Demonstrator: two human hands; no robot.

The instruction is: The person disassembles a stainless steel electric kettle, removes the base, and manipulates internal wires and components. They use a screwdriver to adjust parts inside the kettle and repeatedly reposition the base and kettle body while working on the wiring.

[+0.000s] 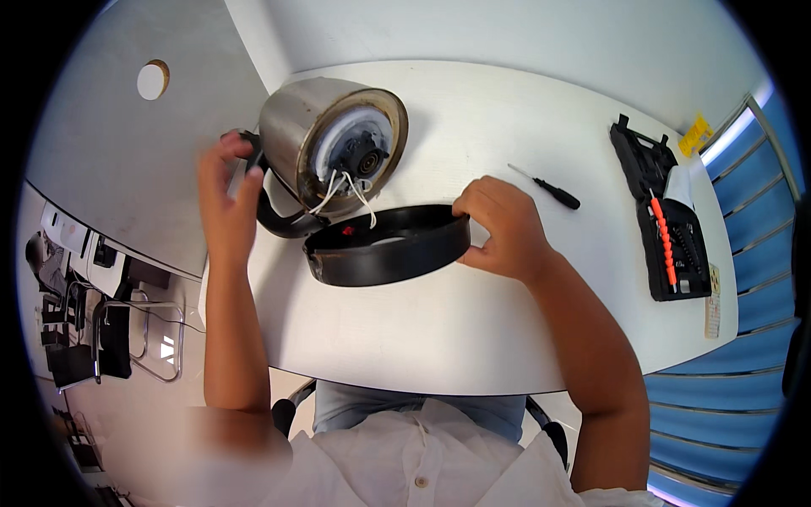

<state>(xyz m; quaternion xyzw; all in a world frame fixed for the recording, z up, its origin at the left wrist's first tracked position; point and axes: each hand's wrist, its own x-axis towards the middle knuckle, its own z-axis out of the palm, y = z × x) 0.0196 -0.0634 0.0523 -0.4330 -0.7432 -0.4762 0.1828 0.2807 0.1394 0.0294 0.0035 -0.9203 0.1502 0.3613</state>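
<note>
A metal electric kettle (291,114) lies on its side on the white table, its stained underside turned toward me. White wires (359,188) come out beside the black round connector in that underside and hang toward a black round base cover (393,262). My left hand (228,182) is at the upper end of the kettle's black handle (287,221), thumb and fingers curled about it. With my right hand (503,228) I pinch the right rim of the cover, which is tilted with its hollow side up. A small red piece (348,231) shows inside the cover.
A black screwdriver (556,194) lies right of my right hand. Farther right is an opened black tool case (663,253) with an orange flexible shaft (663,241). A pale remote control (714,313) sits by the table's right edge, near metal railings. A grey partition (169,152) stands at left.
</note>
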